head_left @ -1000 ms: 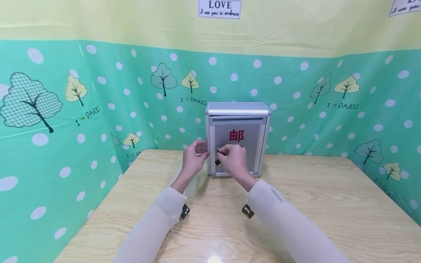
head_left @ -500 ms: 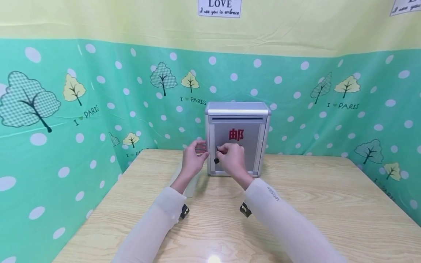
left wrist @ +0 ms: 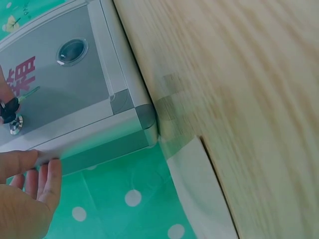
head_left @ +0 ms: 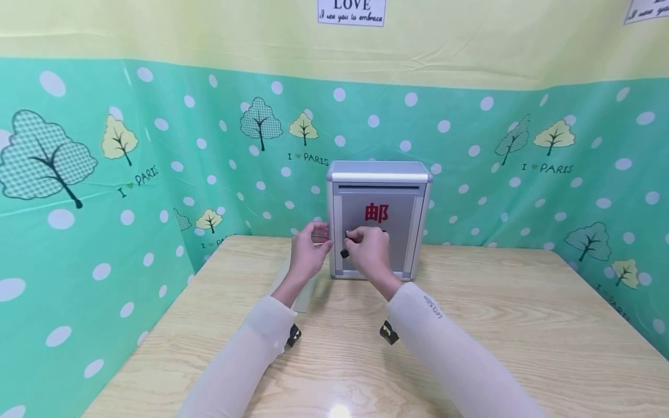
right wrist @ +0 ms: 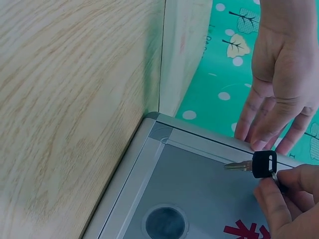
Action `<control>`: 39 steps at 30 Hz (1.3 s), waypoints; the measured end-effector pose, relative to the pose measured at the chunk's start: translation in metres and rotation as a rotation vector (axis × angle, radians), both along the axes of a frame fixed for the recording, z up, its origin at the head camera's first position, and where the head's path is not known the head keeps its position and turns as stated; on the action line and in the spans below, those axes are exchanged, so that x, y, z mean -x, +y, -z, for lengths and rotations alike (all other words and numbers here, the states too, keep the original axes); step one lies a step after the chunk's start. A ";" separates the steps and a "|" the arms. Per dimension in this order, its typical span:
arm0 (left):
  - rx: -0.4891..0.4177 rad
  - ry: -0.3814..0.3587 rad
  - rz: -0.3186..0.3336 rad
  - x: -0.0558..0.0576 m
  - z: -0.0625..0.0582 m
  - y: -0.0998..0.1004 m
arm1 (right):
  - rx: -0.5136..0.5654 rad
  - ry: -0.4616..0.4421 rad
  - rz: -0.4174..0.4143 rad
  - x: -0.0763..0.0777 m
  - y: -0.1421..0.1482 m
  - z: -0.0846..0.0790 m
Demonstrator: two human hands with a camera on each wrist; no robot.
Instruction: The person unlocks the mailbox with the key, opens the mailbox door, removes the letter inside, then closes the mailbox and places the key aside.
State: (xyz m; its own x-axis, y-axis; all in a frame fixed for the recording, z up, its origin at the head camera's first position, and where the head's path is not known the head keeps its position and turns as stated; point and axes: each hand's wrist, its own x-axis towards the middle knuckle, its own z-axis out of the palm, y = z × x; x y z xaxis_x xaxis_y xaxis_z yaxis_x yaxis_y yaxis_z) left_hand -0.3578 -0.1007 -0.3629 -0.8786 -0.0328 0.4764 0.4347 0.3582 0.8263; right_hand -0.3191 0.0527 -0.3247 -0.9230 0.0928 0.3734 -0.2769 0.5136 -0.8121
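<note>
A silver metal mailbox (head_left: 401, 238) with red characters stands upright on the table, its front door flush with the frame. My right hand (head_left: 371, 252) pinches a black-headed key (right wrist: 280, 184) at the door's left side. In the left wrist view, that key's black head sits against the round chrome lock (left wrist: 16, 124); how deep the blade goes is hidden. A second key (right wrist: 264, 163) with a black head dangles beside it. My left hand (head_left: 308, 249) touches the mailbox's left edge, thumb at the front corner and extended fingers (left wrist: 52, 181) along the side.
A pale flat sheet (head_left: 305, 299) lies on the wooden table (head_left: 491, 313), left of the mailbox and partly under my left arm. Behind rises a green and yellow patterned curtain (head_left: 460, 139). A round window (left wrist: 73, 52) is set low in the door.
The mailbox door, slightly ajar at the top a second ago, is now flush with its frame. My right hand has shifted slightly left and up with the key; my left hand stays put.
</note>
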 end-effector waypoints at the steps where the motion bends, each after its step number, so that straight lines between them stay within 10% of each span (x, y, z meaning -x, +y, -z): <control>1: -0.001 0.001 -0.001 0.000 0.000 0.000 | 0.005 -0.003 -0.002 0.000 0.000 0.000; 24: 0.002 0.026 -0.006 0.000 0.001 0.001 | -0.129 0.192 0.004 0.001 -0.004 0.015; 39: -0.010 0.032 -0.012 0.000 0.003 0.002 | -0.503 0.383 -0.074 0.000 -0.001 0.016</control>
State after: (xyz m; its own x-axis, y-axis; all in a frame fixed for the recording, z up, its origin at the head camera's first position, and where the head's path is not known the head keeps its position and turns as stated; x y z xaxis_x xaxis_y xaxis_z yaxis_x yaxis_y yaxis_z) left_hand -0.3583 -0.0985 -0.3657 -0.8625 -0.0483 0.5038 0.4566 0.3552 0.8157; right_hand -0.3192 0.0519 -0.3406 -0.7124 -0.2387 0.6600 -0.5493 0.7750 -0.3126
